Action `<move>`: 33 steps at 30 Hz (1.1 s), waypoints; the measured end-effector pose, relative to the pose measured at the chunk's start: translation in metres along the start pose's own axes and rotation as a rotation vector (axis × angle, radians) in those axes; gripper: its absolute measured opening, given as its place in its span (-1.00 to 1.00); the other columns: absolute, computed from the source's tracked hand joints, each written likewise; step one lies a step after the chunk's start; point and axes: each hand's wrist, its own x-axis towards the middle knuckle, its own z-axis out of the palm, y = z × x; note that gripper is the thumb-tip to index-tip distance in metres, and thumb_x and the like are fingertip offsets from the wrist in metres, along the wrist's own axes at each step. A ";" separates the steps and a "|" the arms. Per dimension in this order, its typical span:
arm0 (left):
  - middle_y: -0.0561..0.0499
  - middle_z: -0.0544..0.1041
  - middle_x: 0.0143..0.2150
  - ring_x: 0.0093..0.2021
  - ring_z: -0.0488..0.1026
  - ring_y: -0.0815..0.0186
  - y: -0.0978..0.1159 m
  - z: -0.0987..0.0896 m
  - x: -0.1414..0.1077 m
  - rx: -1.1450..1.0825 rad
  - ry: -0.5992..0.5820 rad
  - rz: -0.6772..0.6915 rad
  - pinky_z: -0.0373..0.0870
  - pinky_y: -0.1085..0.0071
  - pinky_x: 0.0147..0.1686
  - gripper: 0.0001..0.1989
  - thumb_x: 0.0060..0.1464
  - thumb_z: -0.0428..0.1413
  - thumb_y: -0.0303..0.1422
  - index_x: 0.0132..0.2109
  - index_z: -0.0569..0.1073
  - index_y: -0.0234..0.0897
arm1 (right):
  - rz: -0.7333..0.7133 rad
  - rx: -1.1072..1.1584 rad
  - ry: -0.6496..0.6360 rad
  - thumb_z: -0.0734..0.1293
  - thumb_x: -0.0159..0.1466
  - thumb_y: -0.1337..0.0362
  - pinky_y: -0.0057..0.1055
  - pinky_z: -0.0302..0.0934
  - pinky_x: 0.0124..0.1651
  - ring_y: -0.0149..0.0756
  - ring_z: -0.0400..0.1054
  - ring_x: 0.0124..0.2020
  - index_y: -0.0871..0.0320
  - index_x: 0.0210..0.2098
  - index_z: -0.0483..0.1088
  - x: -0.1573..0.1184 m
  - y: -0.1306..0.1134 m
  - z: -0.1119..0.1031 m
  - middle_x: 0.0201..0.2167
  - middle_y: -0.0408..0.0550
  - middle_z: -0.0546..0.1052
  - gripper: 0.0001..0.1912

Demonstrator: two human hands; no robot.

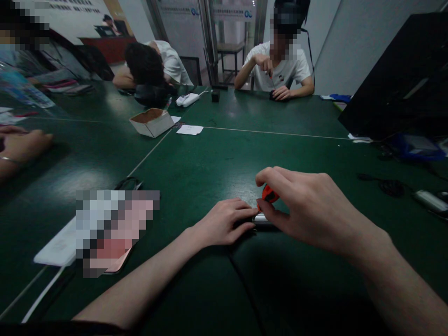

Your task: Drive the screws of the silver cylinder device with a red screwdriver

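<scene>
Near the middle of the green table point(224, 154), my left hand point(229, 221) is closed, with thumb and fingers on the end of a silver cylindrical object point(263, 219) lying on the surface. My right hand point(304, 205) is curled round an orange-and-black object point(269, 192), gripping it just above the silver one. The orange object's lower tip reaches down beside my left fingertips. The right part of the silver object is hidden behind my right hand. A dark cable point(245, 280) runs from below my left hand toward the table's front.
Two phones point(58, 242) point(121, 261) with a white cable lie at the left. Farther back are an open box point(152, 122), a white card point(190, 129) and a white power strip point(188, 99). Black equipment point(395, 79) stands right. People sit across and at the left.
</scene>
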 end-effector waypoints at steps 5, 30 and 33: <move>-0.10 0.50 -0.09 -0.11 0.44 0.18 0.000 0.000 0.001 -0.029 0.009 -0.005 0.38 0.31 -0.13 -0.75 0.26 0.00 -0.33 0.01 0.47 -0.28 | -0.064 0.021 -0.043 0.27 0.30 0.28 -0.45 -0.05 -0.48 -0.37 0.30 -0.39 0.15 -0.03 0.26 0.000 -0.001 -0.003 -0.27 -0.11 0.44 -0.75; -0.11 0.51 -0.16 -0.15 0.45 0.17 -0.001 0.001 0.001 -0.022 0.036 0.001 0.38 0.32 -0.16 -0.77 0.22 0.05 -0.30 -0.06 0.47 -0.31 | -0.089 0.021 0.004 0.21 0.32 0.31 -0.44 -0.02 -0.48 -0.36 0.33 -0.39 0.17 -0.05 0.23 0.000 0.000 0.001 -0.27 -0.11 0.45 -0.79; -0.11 0.50 -0.14 -0.12 0.44 0.15 -0.001 0.002 0.001 -0.031 0.036 -0.007 0.38 0.28 -0.12 -0.78 0.22 0.03 -0.31 -0.07 0.46 -0.31 | -0.110 0.062 0.012 0.23 0.27 0.35 -0.45 0.01 -0.48 -0.37 0.31 -0.38 0.20 -0.04 0.22 0.001 -0.001 0.001 -0.23 -0.08 0.43 -0.74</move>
